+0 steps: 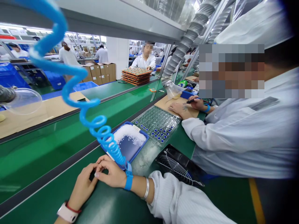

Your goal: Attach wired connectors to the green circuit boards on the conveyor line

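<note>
My left hand [85,182] and my right hand [112,174] meet over the green bench [109,202], fingers curled in and fingertips together. A small dark patch shows between them; whether it is an object or shadow I cannot make out. A blue wrist strap [129,178] with a coiled blue cord [105,132] rings my right wrist, beside a silver bangle [146,188]. Just beyond my right hand lies a blue tray [128,152] holding many small white pieces. Behind it is a clear compartment tray [155,119] with several small blue-topped parts in it.
A black fan [176,165] with a wire guard stands right of my right forearm. At the right, a co-worker [233,133] in white holds a pen-like tool [188,101] over a brown board. A green conveyor [93,119] runs along the left; stacked orange-edged panels [136,77] stand farther back.
</note>
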The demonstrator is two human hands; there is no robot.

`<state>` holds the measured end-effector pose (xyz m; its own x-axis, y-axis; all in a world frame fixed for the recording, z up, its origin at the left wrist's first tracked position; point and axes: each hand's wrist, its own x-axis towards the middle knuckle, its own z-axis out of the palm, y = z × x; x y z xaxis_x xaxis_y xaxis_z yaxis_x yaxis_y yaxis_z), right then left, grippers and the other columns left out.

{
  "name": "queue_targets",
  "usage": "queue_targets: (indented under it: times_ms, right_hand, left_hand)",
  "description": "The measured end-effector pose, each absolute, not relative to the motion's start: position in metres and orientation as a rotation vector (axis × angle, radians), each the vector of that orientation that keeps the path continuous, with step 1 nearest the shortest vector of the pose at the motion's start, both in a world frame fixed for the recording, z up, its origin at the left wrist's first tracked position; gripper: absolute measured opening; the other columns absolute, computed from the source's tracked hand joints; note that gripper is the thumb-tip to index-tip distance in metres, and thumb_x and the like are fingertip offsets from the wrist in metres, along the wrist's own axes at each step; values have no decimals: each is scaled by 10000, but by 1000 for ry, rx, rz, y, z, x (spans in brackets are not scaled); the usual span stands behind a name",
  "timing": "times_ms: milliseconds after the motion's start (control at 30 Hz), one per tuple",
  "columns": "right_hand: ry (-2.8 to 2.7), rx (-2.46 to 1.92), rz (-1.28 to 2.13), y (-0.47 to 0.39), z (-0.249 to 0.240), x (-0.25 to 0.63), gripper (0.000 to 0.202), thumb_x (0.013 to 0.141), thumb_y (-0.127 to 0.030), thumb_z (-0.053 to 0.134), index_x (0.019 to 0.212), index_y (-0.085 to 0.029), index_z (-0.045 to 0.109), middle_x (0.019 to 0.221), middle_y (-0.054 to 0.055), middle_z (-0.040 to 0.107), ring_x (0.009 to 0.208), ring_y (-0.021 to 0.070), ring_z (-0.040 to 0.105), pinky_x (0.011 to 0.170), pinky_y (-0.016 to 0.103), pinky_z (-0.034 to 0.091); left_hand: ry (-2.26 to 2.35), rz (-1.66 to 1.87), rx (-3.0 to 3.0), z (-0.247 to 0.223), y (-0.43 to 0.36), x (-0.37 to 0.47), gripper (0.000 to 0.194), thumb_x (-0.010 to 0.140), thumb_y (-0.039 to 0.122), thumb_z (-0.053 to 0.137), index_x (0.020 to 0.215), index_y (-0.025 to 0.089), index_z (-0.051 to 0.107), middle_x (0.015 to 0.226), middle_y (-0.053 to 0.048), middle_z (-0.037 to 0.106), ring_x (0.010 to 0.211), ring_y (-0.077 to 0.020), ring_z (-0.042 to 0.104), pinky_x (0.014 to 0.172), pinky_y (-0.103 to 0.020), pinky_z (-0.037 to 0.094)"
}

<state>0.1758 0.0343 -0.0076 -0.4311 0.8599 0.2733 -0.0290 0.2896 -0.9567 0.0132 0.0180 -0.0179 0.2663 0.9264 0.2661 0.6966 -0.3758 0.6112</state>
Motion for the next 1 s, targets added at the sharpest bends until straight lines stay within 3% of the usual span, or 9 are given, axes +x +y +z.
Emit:
queue_targets:
  times_ms: [1000]
  right_hand:
    - [-1715, -776, 1251, 35, -3, 177, 84, 726, -165, 610, 704, -157, 530, 987, 40, 474, 909, 125, 519, 865, 295, 457]
  left_hand:
    - [1463, 912, 2227, -16, 20, 17, 245, 817, 379, 495, 920, 207, 636, 929, -75, 687, 863, -225, 653, 749, -363, 546]
